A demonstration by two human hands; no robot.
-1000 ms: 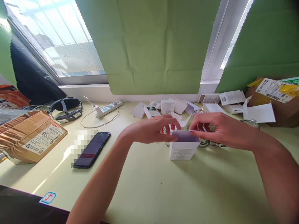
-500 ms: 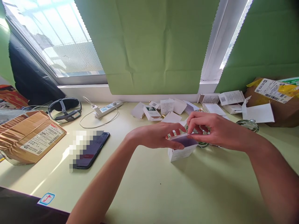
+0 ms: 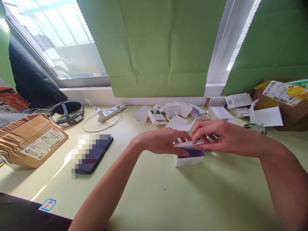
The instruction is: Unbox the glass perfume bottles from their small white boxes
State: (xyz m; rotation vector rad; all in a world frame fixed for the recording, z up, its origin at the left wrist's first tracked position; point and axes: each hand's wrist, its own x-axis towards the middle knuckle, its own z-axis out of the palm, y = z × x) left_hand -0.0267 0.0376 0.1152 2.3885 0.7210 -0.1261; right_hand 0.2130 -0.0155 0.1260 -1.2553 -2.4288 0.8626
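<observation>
A small white cardboard box [image 3: 190,161] stands on the table with its open top facing up and a pale lilac inside. My left hand [image 3: 163,141] grips its left side, thumb at the front edge of the opening and fingers behind. From the right, my right hand [image 3: 216,136] has thumb and fingers closed at the box's raised back flap. Clear glass pieces show behind the right hand and are partly covered by it; one rounded glass piece [image 3: 204,116] rises just above the knuckles. Another clear glass object [image 3: 255,128] lies beyond the right wrist.
Several opened white cartons [image 3: 172,110] lie along the back by the sill, with more cartons [image 3: 238,100] beside a brown parcel [image 3: 281,112]. To the left are a phone [image 3: 97,157], a power strip [image 3: 112,112], a head strap device [image 3: 67,114] and a wrapped parcel [image 3: 33,141].
The box has turned and shifted slightly to the right, and its opening faces me more. My right hand has moved a little right and lower, with its fingers less curled.
</observation>
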